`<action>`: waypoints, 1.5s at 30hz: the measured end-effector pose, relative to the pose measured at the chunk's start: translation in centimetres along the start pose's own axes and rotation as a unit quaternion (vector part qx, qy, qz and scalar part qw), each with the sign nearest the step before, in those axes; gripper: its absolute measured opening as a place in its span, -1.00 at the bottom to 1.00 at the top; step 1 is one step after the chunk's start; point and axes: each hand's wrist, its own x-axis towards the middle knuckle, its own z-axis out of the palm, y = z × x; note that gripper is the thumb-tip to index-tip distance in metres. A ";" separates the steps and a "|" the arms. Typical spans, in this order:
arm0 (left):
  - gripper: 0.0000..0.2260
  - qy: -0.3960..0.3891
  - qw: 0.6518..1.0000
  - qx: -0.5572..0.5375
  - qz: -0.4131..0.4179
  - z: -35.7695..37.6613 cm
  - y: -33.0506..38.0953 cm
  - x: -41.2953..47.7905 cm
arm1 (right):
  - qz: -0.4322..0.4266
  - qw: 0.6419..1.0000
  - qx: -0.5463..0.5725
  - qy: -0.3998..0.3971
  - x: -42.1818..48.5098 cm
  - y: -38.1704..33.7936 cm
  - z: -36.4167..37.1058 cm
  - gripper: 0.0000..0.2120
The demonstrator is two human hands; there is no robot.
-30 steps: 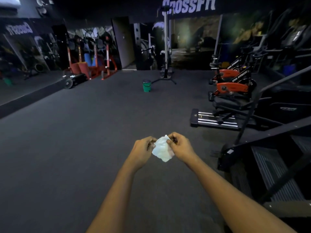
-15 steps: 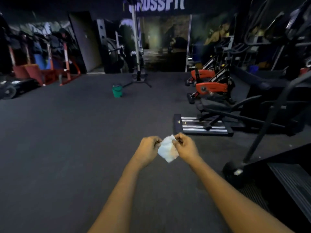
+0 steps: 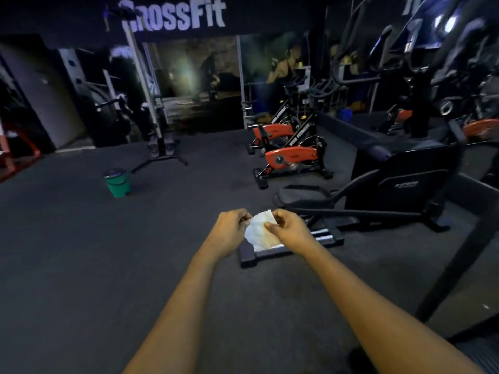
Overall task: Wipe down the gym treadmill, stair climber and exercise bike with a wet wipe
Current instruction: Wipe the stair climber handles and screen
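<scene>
A white wet wipe [image 3: 260,230] hangs between my two hands in front of me, partly unfolded, with a brownish stain low on it. My left hand [image 3: 229,232] pinches its left edge and my right hand [image 3: 287,229] pinches its right edge. Two red and black exercise bikes [image 3: 290,157] stand ahead on the right. A black elliptical-type machine [image 3: 399,184] stands nearer on the right, its rail base [image 3: 329,236] just beyond my hands. A black treadmill frame [image 3: 464,255] rises at the right edge.
A green bucket [image 3: 118,182] sits on the dark rubber floor ahead on the left. A cable machine stand [image 3: 159,141] is behind it. Red racks [image 3: 16,155] are at the far left edge. More dark machines crowd the upper right.
The view has turned right and moved forward; the bikes and the black machine are closer. My hands have spread the wipe a little wider.
</scene>
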 end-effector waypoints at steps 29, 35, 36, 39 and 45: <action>-0.82 -0.032 0.889 -0.122 0.440 27.7 31.7 85.9 | 0.069 0.840 -0.027 0.538 53.1 20.7 -56.5 -0.73; -0.83 0.017 0.859 -0.138 0.492 28.5 43.2 97.5 | -0.004 0.766 -0.162 0.621 60.9 17.9 -71.8 -0.69; -0.83 0.029 0.857 -0.146 0.494 28.7 45.0 99.5 | -0.040 0.750 -0.178 0.636 62.0 17.0 -73.9 -0.68; -0.84 0.042 0.837 -0.158 0.522 29.5 49.7 104.6 | -0.138 0.662 -0.212 0.706 64.2 14.7 -79.3 -0.62; -0.70 0.046 0.798 -0.193 0.570 32.9 55.0 110.3 | -0.053 0.671 -0.440 0.595 67.8 21.1 -78.0 -0.49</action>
